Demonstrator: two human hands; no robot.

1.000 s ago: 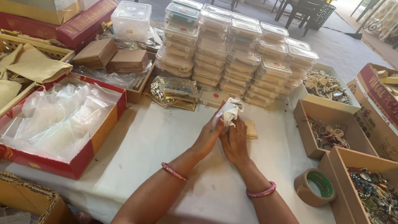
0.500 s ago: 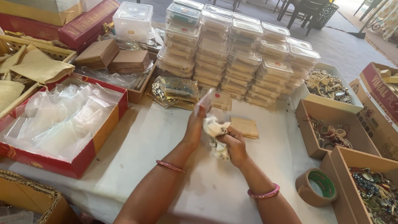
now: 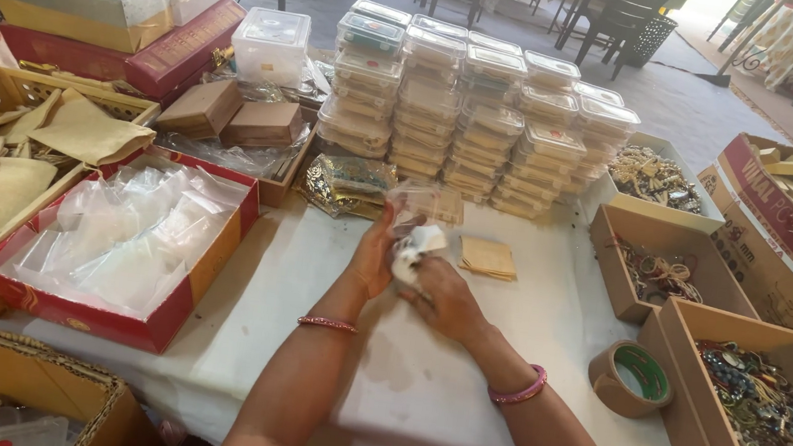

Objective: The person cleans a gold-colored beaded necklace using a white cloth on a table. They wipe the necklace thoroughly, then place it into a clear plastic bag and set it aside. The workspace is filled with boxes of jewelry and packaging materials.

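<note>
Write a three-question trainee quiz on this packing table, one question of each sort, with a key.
1. True or false: both hands, the left hand and the right hand, are on the small white item.
2. The roll of tape lies: A) inside the red tray; B) on the white cloth beside the cardboard box of beads; C) on top of the stacked clear boxes.
3. Fill in: the red tray holds clear plastic ____.

Key: 1 true; 2 B; 3 bags.
</note>
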